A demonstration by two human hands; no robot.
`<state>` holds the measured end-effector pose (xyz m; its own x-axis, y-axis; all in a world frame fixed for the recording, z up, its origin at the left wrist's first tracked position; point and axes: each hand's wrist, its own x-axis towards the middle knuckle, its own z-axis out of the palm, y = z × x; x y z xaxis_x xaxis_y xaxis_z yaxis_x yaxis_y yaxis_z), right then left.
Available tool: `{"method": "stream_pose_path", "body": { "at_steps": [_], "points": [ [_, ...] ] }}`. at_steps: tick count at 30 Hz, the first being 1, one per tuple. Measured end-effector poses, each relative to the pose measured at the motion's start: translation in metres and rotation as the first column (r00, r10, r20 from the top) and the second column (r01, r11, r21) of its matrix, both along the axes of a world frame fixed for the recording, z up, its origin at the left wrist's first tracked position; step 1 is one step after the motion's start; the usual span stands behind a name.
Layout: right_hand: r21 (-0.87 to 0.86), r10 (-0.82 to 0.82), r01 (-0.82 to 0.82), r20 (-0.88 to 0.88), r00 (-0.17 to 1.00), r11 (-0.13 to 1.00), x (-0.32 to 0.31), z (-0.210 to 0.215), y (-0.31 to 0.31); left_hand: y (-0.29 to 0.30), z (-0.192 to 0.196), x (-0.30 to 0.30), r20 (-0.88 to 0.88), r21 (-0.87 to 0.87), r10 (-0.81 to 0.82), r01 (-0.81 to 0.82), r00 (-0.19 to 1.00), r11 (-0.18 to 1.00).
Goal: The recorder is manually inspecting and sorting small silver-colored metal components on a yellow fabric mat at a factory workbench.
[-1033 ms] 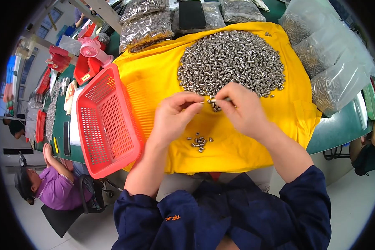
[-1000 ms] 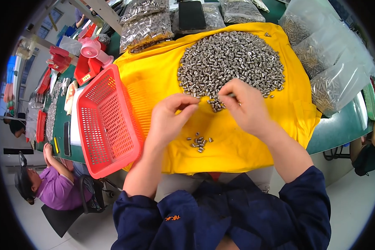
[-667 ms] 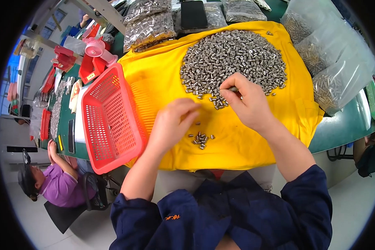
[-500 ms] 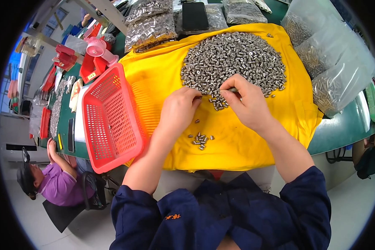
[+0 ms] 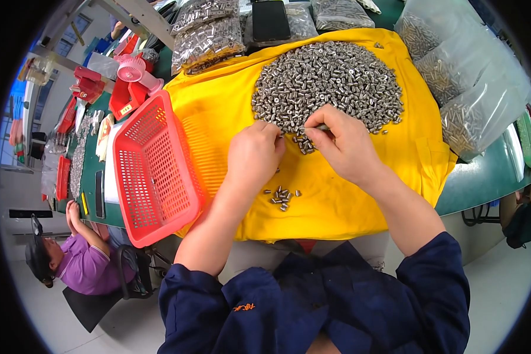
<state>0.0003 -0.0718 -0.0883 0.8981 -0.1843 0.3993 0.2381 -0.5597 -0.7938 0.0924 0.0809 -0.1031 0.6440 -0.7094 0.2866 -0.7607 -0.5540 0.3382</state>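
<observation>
A broad pile of small silvery metal cylinders (image 5: 330, 79) lies on a yellow cloth (image 5: 336, 200). My left hand (image 5: 255, 150) is at the pile's near left edge, thumb and fingertips pinched together; what sits between them is too small to make out. Facing it, my right hand (image 5: 343, 141) is closed in a pinch over the pile's near edge, its fingertips also hiding whatever they hold. Closer to my body, a small separate group of the same metal cylinders (image 5: 282, 198) rests on the cloth, right of my left forearm.
An empty-looking red plastic basket (image 5: 159, 171) stands left of my left arm. Bags of metal parts (image 5: 206, 41) and a black phone (image 5: 270, 21) lie at the back; more clear bags (image 5: 463, 127) stand at right. A pink fan (image 5: 133, 69) and a seated person (image 5: 88, 259) are at left.
The whole view has shifted slightly. Both hands stay pinched near the pile's front edge, with only small finger movements. The small group of cylinders looks the same.
</observation>
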Motion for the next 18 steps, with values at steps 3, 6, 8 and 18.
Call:
{"method": "stream_pose_path", "body": {
  "at_steps": [3,6,8,18],
  "points": [
    [0.02,-0.015,0.015,0.016,1.0,1.0,0.0,-0.002,-0.001,0.007,0.005,-0.002,-0.122,-0.047,-0.029,0.023,0.992,0.999],
    [-0.021,-0.001,0.002,0.049,0.999,1.0,0.0,0.0,-0.001,0.015,0.006,-0.007,-0.249,-0.064,-0.074,0.06,0.966,0.996],
    [-0.014,0.001,0.0,0.044,0.999,1.0,0.0,0.001,0.0,0.019,0.009,-0.013,-0.338,-0.021,-0.093,0.091,0.937,0.996],
    [-0.041,0.03,-0.032,-0.049,0.998,0.999,-0.001,0.001,0.0,0.036,0.012,-0.026,-0.422,-0.12,-0.186,0.149,0.887,0.982]
  ]
}}
